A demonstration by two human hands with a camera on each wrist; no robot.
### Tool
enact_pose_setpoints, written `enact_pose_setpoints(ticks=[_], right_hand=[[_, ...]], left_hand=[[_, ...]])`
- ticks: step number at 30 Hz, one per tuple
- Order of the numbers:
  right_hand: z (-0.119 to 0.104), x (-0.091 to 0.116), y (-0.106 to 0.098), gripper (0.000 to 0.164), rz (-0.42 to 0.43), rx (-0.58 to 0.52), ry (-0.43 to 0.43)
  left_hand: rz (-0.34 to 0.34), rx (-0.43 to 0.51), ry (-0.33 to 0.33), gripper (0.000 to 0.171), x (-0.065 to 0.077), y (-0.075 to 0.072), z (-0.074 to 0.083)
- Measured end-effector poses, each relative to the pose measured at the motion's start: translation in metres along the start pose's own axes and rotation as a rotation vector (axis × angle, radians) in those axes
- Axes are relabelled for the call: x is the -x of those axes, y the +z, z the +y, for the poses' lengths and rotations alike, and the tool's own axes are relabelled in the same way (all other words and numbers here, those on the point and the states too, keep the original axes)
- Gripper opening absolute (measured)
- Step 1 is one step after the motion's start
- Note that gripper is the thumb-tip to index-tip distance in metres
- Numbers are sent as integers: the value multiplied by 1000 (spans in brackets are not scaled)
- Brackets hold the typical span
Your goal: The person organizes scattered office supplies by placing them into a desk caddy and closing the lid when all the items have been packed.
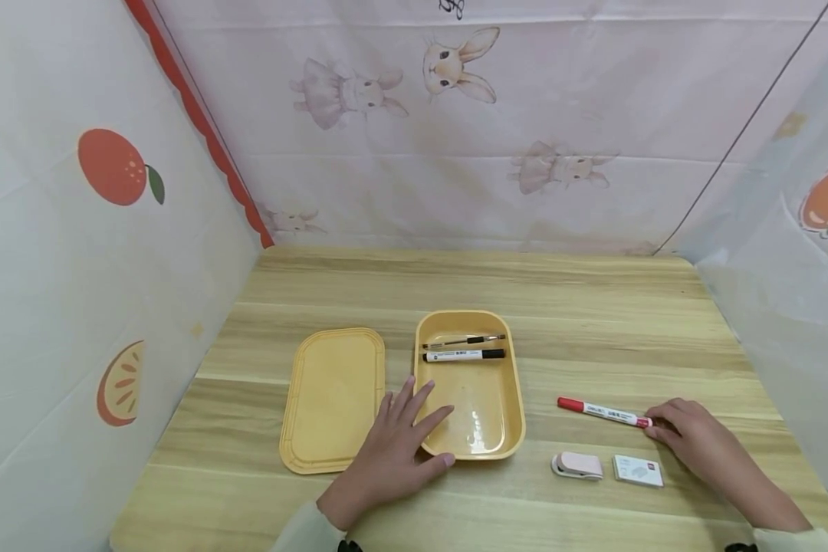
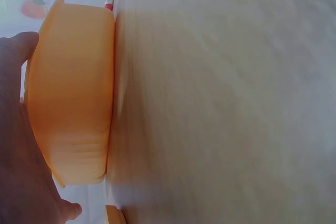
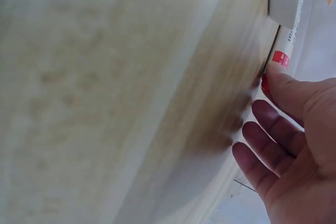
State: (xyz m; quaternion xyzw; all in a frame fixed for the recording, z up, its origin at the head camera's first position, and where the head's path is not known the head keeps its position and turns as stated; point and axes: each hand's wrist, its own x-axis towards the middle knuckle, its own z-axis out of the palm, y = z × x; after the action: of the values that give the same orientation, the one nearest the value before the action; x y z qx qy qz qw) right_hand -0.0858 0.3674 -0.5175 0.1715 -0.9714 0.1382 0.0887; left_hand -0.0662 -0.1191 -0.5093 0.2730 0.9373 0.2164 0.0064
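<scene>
With fingers spread, my left hand (image 1: pixel 399 448) rests over the near-left rim of a yellow plastic box (image 1: pixel 517 399). In the left wrist view the box's outer wall (image 2: pixel 73 87) stands beside the thumb and fingers. Inside the box lie a pen (image 1: pixel 465 341) with a black grip and a white marker (image 1: pixel 462 355) with a black cap. Out to the right, my right hand (image 1: pixel 704 445) pinches the end of a red-capped whiteboard marker (image 1: pixel 610 414) on the table. In the right wrist view the thumb covers part of that marker's red end; the other fingers are loosely bent.
A flat yellow lid (image 1: pixel 334 399) lies left of the box. A pale pink stapler (image 1: pixel 577 465) and a small white box (image 1: pixel 638 471) sit near the right hand. Printed cloth walls (image 1: pixel 400 199) enclose the wooden table (image 1: pixel 593 291) on three sides.
</scene>
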Motion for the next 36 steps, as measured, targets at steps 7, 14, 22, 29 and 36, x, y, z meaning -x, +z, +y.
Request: enact_pose_setpoints(ticks=[7,14,22,29,36], right_hand=[[-2,-1,2,33,42,-9,-17],[-4,-5,6,33,101,-1,-81],[-8,-6,7,30,114,7,-94],[-9,-4,7,30,119,14,-84],[-9,-4,3,29,143,15,-79]], left_hand=[[3,-1,-3,68,0,0,0],[8,-5,7,67,0,2,-2],[5,-7,7,67,0,3,-2],[3,-8,6,68,0,3,-2],[1,-7,0,68,0,2,-1]])
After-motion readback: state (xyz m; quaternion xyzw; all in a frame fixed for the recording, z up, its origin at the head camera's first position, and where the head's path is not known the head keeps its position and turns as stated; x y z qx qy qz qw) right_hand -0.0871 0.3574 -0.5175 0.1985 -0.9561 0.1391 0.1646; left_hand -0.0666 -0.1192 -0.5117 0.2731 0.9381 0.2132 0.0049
